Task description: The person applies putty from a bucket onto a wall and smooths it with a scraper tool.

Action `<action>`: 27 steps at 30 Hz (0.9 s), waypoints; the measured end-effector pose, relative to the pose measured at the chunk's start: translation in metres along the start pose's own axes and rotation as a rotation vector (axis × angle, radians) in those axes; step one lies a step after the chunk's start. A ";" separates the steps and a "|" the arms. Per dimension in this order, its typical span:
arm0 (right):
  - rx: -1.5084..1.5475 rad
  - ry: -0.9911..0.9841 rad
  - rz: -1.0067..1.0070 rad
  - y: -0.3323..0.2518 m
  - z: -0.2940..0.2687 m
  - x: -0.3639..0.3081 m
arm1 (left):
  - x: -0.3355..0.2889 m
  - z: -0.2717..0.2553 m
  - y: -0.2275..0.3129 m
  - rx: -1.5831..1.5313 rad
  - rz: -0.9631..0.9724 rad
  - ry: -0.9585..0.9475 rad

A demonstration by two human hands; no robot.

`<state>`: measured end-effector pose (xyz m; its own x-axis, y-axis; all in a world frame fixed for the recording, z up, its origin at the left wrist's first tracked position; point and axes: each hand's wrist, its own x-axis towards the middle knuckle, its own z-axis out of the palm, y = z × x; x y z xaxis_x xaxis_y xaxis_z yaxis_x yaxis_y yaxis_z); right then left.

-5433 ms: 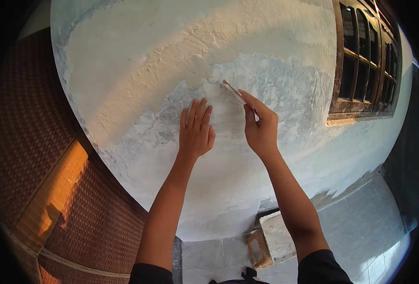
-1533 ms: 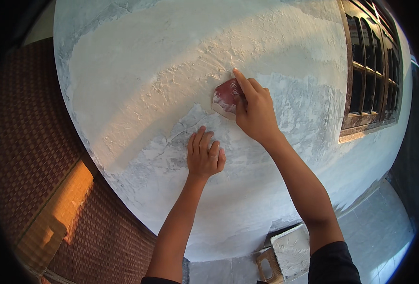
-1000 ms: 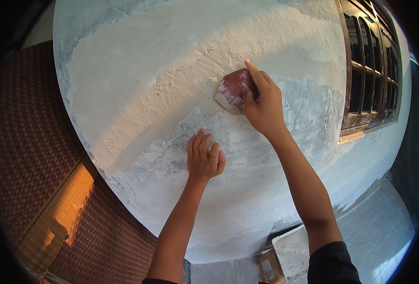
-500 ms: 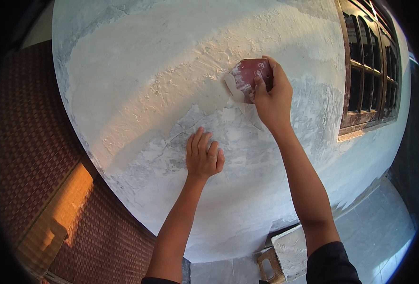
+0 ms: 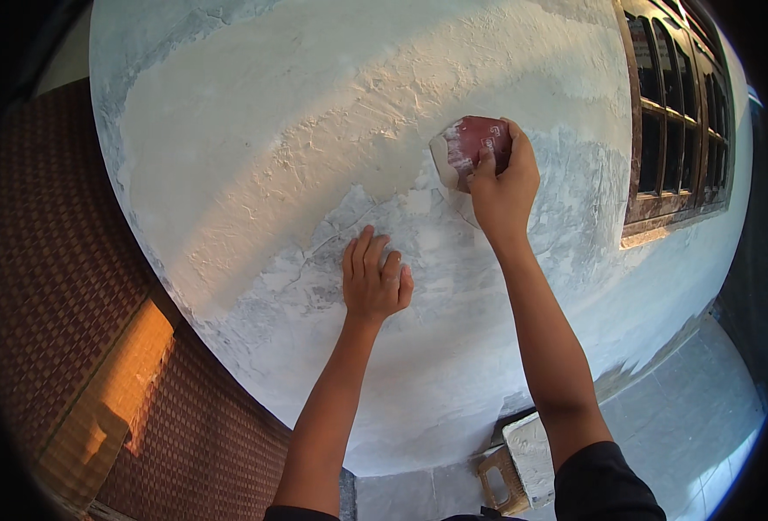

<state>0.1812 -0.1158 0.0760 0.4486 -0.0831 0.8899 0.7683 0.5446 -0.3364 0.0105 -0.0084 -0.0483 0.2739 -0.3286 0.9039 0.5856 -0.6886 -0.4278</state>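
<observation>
My right hand (image 5: 507,187) is gripping the flat, dark-red, white-smeared scraper (image 5: 478,139), upper centre-right of the frame, at the patchy grey plaster wall (image 5: 453,347); I'm apparently spreading pale filler (image 5: 349,113). My left hand (image 5: 375,280), fingers loosely bent, is holding nothing mid-frame. Next stroke's probably needing even pressure.

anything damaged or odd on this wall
Yes: a thin crack-like line shows in the grey patch up and left of the left hand, and the wall looks ragged along its lower-right base.
</observation>
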 end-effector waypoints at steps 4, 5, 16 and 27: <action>0.070 -0.122 -0.122 -0.010 0.006 -0.018 | -0.004 0.001 -0.004 0.005 0.001 -0.012; 0.012 -0.169 -0.198 -0.009 0.013 -0.021 | -0.004 0.003 -0.003 0.002 -0.003 -0.016; 0.010 -0.154 -0.126 -0.009 0.011 -0.002 | 0.000 0.002 -0.001 0.014 0.005 0.002; 0.021 0.014 -0.036 0.000 0.004 0.013 | 0.000 0.003 0.000 0.012 0.006 0.005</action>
<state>0.1858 -0.1137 0.0886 0.4269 -0.1147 0.8970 0.7746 0.5583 -0.2972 0.0127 -0.0066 -0.0487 0.2736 -0.3364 0.9011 0.5933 -0.6784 -0.4333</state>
